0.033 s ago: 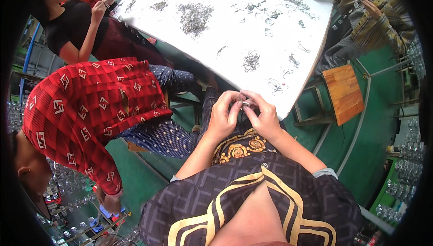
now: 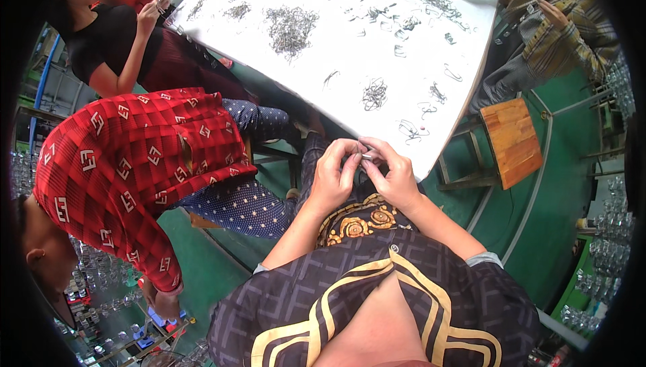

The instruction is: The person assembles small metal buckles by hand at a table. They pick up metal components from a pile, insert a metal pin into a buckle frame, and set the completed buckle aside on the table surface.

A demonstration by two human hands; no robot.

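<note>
My left hand (image 2: 337, 170) and my right hand (image 2: 396, 175) meet just off the near corner of the white table (image 2: 336, 115). Both have their fingertips pinched on one small grey metal piece (image 2: 366, 157). Its exact kind cannot be made out, since the fingers cover most of it. Beyond my hands, a few thin dark wire-like pieces (image 2: 410, 131) lie on the table corner. A small tangled heap of the same sort (image 2: 374, 94) sits a little farther off.
A larger wire heap (image 2: 291, 30) and many scattered small pieces cover the far tabletop. At my left a person in a red patterned jacket (image 2: 141, 145) bends over. A wooden stool (image 2: 515, 141) stands to the right. Other people sit at both sides of the table.
My hands stay together on the small metal piece, with only a very slight shift of the fingers. Everything else looks almost the same.
</note>
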